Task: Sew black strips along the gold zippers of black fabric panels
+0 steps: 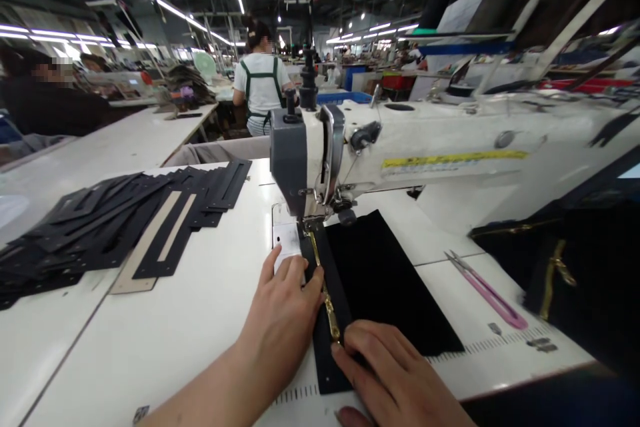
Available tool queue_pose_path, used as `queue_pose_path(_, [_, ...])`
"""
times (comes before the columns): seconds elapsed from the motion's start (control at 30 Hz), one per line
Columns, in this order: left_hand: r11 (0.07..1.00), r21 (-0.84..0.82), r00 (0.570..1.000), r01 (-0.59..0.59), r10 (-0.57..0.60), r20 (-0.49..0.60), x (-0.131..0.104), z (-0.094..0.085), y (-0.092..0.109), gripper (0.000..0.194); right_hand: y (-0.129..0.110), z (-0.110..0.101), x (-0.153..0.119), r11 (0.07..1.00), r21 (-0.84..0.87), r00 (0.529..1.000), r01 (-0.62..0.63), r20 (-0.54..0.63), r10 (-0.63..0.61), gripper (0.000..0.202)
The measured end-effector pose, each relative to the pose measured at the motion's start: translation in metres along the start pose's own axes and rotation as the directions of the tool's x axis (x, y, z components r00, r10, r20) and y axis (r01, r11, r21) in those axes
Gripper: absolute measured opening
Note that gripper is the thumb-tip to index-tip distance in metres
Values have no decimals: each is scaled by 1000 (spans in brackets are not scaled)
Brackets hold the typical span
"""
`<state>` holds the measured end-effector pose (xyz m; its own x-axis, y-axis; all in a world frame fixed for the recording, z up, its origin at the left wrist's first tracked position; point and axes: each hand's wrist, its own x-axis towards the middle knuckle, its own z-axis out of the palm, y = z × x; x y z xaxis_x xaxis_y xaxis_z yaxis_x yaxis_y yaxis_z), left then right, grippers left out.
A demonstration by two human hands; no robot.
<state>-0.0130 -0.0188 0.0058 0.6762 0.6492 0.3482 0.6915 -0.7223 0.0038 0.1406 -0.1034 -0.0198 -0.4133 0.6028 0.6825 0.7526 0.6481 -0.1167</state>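
Note:
A gold-toothed zipper [327,307] runs along the slot of a narrow dark panel [333,370], which lies under the presser foot of a sewing machine [305,167]. My left hand [285,303] rests on the panel's left side just before the foot, fingers spread, with a fingertip on the zipper. At the near end, my right hand [383,363] has curled fingers gripping the panel beside the zipper's gold pull. Black fabric [385,280] extends to the right from the panel, flat on the white table. The stitching point is partly hidden by the foot.
Slotted dark panels [100,220] lie heaped at left, with a beige-backed one [145,260] in front. Pink-handled thread snips [487,290] lie at right, near dark pieces with gold zippers [553,280]. A co-worker [260,83] stands beyond the machine; another person [45,97] is at far left.

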Motion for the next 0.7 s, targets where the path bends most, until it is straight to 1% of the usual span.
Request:
queue_pose_path(0.13, [1000, 8, 1000, -12, 12, -8, -2, 3, -1, 28, 1, 3, 2, 996, -85, 1000, 5, -4, -5, 34])
queue_pose_path(0.37, [1000, -11, 1000, 14, -13, 10, 0, -1, 1, 21, 4, 7, 14, 999, -38, 1000, 8, 30, -7, 46])
queue_pose_path(0.5, [999, 37, 1000, 10, -9, -21, -5, 3, 2, 30, 6, 12, 13, 995, -90, 998, 46, -34, -50, 47])
queue_pose_path(0.6, [996, 83, 997, -22, 28, -69, -9, 10, 0, 32, 7, 18, 10, 992, -122, 996, 24, -80, -34, 39])
queue_pose_path(0.7, [994, 104, 995, -43, 52, -83, -9, 14, -3, 31, 6, 26, 4, 986, -167, 990, -13, -139, -10, 37])
